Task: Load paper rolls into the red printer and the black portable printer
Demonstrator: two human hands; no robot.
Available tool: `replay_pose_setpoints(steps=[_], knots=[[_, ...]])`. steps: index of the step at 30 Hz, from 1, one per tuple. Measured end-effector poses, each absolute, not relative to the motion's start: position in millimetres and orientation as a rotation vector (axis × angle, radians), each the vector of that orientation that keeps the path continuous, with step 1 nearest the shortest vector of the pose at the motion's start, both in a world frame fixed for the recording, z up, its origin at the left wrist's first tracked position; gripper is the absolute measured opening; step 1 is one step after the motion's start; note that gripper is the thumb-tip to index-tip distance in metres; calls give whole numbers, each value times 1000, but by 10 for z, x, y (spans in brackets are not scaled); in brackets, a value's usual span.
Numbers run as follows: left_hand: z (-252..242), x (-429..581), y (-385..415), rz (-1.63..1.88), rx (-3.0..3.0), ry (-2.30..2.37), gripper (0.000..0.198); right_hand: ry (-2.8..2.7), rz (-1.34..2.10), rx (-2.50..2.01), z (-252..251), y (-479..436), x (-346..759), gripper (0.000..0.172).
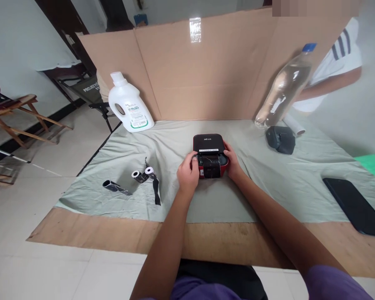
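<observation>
A small black and red label printer (210,143) sits on the cloth in front of me, its lid seemingly raised. A strip of black label paper (211,167) hangs over its front edge. My left hand (188,171) is closed on the near left side, thumb by the lid hinge. On the opposite side, my right hand (233,161) wraps round the casing, with some fingers hidden behind it. Left of the printer lie two small rolls of black label paper (139,176) with loose tails, and a curled dark strip (114,186).
A white detergent jug (133,106) leans by the cardboard screen (203,79) at the back left. At the right are a large clear bottle (283,91), a black device (280,139), a white tube (295,125) and a phone (353,204). A person's arm (331,85) shows behind the bottle.
</observation>
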State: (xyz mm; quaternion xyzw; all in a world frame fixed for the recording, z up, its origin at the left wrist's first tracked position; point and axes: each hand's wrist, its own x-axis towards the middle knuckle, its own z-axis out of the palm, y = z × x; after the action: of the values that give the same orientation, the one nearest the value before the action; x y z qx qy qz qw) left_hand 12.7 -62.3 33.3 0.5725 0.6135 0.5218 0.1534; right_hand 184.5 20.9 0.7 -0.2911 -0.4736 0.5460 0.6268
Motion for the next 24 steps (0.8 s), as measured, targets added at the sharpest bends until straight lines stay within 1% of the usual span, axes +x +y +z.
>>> replay_pose_setpoints(steps=[8, 24], knots=[[221, 96, -562, 1562, 1591, 1617, 29, -1077, 1249, -740, 83, 194, 1833, 49], [246, 122, -548, 1601, 1548, 1631, 26, -1078, 1245, -798, 136, 195, 1828, 49]])
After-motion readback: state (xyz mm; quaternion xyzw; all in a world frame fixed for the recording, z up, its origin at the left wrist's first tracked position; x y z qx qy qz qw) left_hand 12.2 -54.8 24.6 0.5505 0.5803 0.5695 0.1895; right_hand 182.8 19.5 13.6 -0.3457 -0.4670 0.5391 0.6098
